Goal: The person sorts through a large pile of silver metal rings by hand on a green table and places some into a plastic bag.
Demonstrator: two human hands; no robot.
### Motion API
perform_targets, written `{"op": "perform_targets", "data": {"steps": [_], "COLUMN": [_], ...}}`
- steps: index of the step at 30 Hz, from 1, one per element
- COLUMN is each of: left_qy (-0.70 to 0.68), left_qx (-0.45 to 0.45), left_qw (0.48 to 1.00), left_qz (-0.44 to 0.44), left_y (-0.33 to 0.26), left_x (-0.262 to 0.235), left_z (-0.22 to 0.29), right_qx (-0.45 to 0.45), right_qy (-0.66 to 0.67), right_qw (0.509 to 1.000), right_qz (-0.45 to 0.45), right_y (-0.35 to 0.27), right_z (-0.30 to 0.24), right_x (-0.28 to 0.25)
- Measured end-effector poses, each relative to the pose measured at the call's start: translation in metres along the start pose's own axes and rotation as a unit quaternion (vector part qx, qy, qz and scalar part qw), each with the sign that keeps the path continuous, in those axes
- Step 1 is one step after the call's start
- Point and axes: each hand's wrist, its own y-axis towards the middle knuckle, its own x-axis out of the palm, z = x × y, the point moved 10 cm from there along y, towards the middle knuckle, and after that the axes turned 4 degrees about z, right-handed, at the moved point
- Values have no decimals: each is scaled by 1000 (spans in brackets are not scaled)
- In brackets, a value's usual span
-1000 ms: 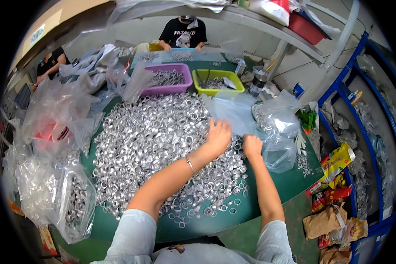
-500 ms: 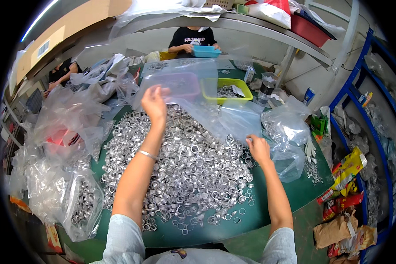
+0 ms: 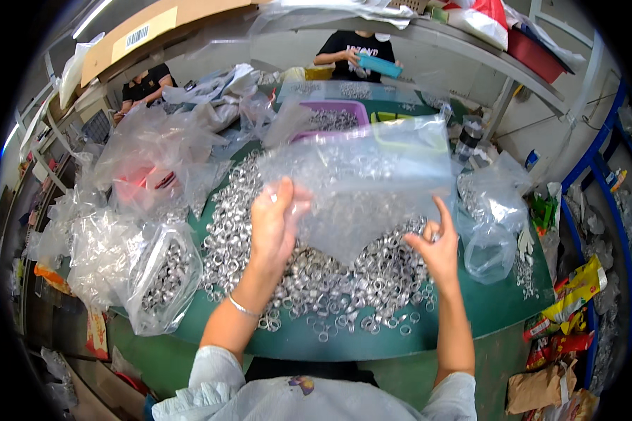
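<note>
A clear plastic bag (image 3: 383,165) is spread in the air over a broad heap of silvery metal rings (image 3: 316,277) on the green table. My left hand (image 3: 272,224), a bangle at its wrist, grips the bag's left side; its fingertips are partly blurred behind the film. At the bag's lower right, my right hand (image 3: 439,249) has its index finger raised and thumb apart, with no film visible between them. Rings show hazily through the bag.
Left of the heap lie crumpled clear bags (image 3: 105,245), one holding rings (image 3: 165,277). Beyond stand a purple tray (image 3: 361,112) of rings and a yellow-green tray (image 3: 383,116). Across the table a person holds a blue tray (image 3: 379,65). Blue shelving (image 3: 597,154) rises at right.
The bag has lifted from the table and spread out toward me. My left hand has come lower and nearer; my right hand's index finger has straightened. The whole view has shifted.
</note>
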Motion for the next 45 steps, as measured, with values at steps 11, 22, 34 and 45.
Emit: {"op": "perform_targets", "data": {"steps": [11, 22, 34, 45], "left_qy": [-42, 614, 502, 416], "left_qx": [-182, 309, 279, -182], "left_qw": [971, 641, 782, 832], "left_qz": [-147, -340, -245, -319], "left_y": [47, -163, -147, -139], "left_x": [27, 72, 35, 17], "left_z": [-19, -44, -41, -107], "right_qx": [216, 316, 342, 32], "right_qy": [116, 356, 367, 23], "right_qw": [936, 873, 862, 997], "right_qz": [-254, -104, -65, 74], "right_y": [-46, -117, -177, -158], "right_z": [67, 78, 74, 28], "right_x": [28, 81, 89, 48]}}
